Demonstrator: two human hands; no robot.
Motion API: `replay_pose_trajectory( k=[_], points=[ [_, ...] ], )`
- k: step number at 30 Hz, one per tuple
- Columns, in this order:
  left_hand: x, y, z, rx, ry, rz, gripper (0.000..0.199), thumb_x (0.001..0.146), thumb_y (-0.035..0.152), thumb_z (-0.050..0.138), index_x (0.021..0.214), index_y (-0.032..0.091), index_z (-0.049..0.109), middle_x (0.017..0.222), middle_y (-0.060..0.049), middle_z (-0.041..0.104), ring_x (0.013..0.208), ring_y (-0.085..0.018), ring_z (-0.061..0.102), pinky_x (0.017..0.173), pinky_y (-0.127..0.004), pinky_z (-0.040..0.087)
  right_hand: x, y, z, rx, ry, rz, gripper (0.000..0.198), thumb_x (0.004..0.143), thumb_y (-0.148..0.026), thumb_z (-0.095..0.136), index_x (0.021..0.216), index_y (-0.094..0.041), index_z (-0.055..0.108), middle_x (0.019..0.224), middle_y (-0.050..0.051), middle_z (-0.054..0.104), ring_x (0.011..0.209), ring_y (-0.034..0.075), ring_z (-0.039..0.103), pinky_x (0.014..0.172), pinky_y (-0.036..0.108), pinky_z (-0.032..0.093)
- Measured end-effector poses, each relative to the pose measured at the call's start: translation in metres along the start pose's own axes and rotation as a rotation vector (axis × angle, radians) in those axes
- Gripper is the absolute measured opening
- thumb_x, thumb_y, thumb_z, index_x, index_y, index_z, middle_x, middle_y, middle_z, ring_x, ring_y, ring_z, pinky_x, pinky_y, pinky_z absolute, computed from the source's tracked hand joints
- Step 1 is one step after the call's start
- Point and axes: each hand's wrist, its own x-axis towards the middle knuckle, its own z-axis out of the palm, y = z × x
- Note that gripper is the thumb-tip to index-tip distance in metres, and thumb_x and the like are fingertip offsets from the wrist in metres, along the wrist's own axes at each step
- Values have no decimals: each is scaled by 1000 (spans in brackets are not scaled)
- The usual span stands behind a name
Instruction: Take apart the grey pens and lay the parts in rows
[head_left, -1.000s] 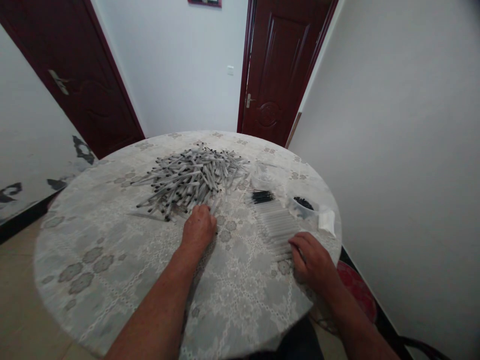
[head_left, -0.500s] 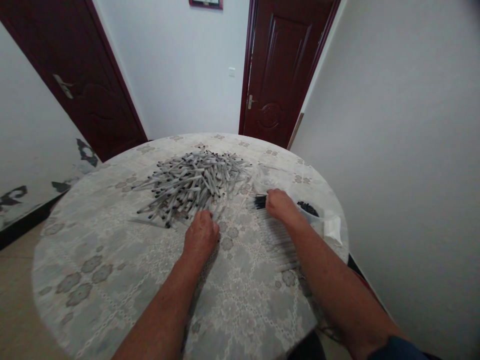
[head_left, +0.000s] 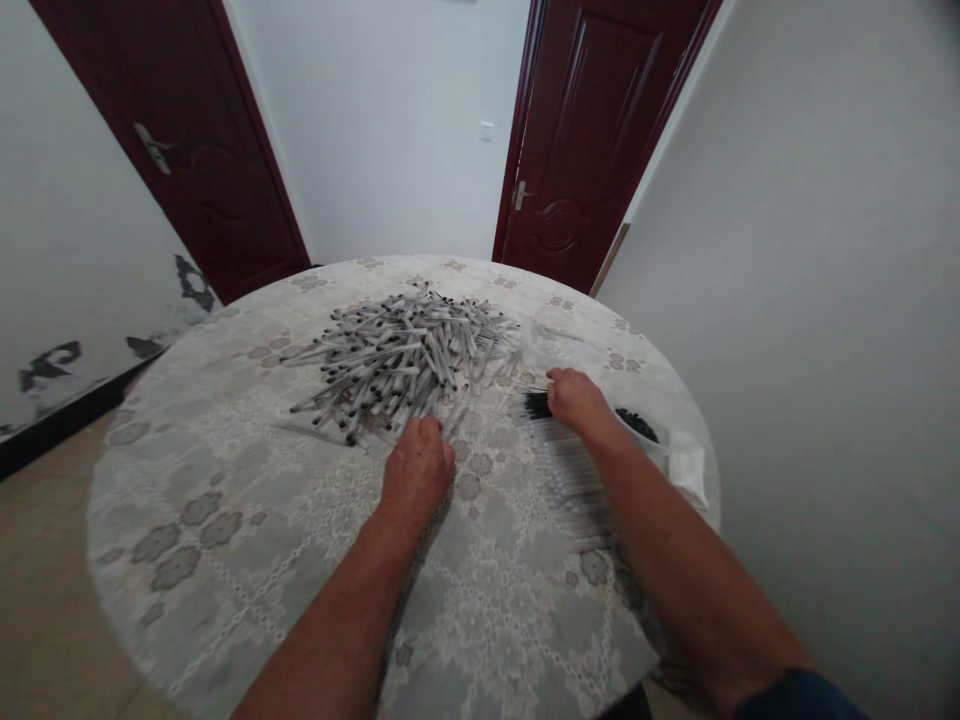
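Note:
A large heap of thin whitish tubes with black ends (head_left: 397,350) lies on the patterned tablecloth. At its near edge is my left hand (head_left: 416,465), its fingers curled together; what they hold, if anything, is hidden. My right hand (head_left: 577,400) is closed in a pinch at the dark tips (head_left: 535,404) of a row of slender pieces. Whatever sits between those fingertips is too small to make out. Below that hand, clear thin tubes (head_left: 570,480) lie side by side in a row, partly covered by my right forearm.
A round bowl of small black pieces (head_left: 636,424) stands right of my right hand, beside a white packet (head_left: 686,470). Clear plastic (head_left: 551,340) lies behind the row. The round table (head_left: 202,600) has walls and two dark red doors (head_left: 592,130) beyond it.
The whole view has shifted slightly, so the table appears further right. Both hands stay at nearly the same places on the table, with the right fingertips slightly raised.

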Motion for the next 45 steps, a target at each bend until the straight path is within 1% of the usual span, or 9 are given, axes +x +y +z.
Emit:
replay_pose_trajectory(
  k=[3, 6, 9, 12, 14, 18, 24, 32, 45],
  points=[
    [0, 2, -3, 3, -14, -4, 23, 96, 18, 50, 117, 14, 59, 117, -14, 65, 114, -25, 63, 95, -31, 47, -48, 14, -8, 141, 145, -118, 32, 101, -24, 47, 124, -15, 67, 120, 15, 71, 112, 26, 66, 102, 36, 47],
    [0, 2, -4, 11, -23, -4, 24, 96, 17, 49, 117, 14, 59, 117, -15, 65, 115, -26, 63, 95, -31, 47, -115, 31, -8, 310, 250, -217, 27, 99, -28, 53, 120, -19, 67, 115, 12, 71, 103, 26, 69, 94, 40, 54],
    [0, 2, -2, 9, -23, -10, 25, 96, 18, 49, 119, 15, 59, 119, -15, 65, 115, -26, 63, 95, -32, 47, -181, 43, 2, 353, 357, -268, 30, 99, -29, 54, 127, -25, 65, 124, 13, 68, 116, 30, 65, 103, 51, 53],
    [0, 2, -1, 2, -13, -4, 26, 96, 19, 50, 120, 15, 59, 120, -15, 65, 115, -26, 64, 95, -32, 48, -225, 51, 19, 313, 322, -321, 35, 96, -24, 56, 130, -27, 65, 139, 13, 62, 134, 33, 56, 112, 56, 48],
    [0, 3, -1, 2, -8, 1, 26, 96, 19, 50, 119, 15, 59, 120, -15, 65, 114, -26, 64, 95, -33, 48, -239, 55, 32, 285, 283, -343, 37, 96, -21, 57, 131, -26, 65, 146, 12, 58, 143, 34, 48, 115, 58, 46],
    [0, 4, -2, 13, -10, -3, 25, 97, 20, 49, 119, 15, 59, 120, -15, 65, 112, -26, 65, 94, -33, 49, -238, 64, 58, 284, 267, -362, 37, 96, -16, 56, 131, -23, 66, 151, 13, 55, 148, 33, 43, 117, 58, 45],
    [1, 3, -3, 28, -18, -2, 25, 97, 22, 50, 118, 16, 60, 119, -14, 66, 112, -26, 65, 93, -32, 49, -220, 71, 81, 387, 329, -391, 36, 99, -16, 54, 129, -26, 70, 149, 11, 59, 143, 29, 50, 114, 52, 50],
    [1, 1, 1, 22, -3, 19, 26, 96, 23, 49, 119, 15, 59, 120, -14, 65, 111, -27, 65, 93, -35, 50, -215, 70, 83, 436, 340, -385, 32, 101, -19, 55, 127, -27, 72, 147, 11, 60, 141, 27, 53, 113, 51, 50],
    [0, 4, -2, 45, -19, 4, 25, 97, 23, 49, 119, 16, 59, 121, -13, 66, 110, -26, 65, 91, -33, 48, -199, 65, 87, 408, 344, -363, 30, 101, -19, 54, 125, -24, 73, 149, 13, 58, 143, 28, 50, 115, 53, 47]
  ],
)
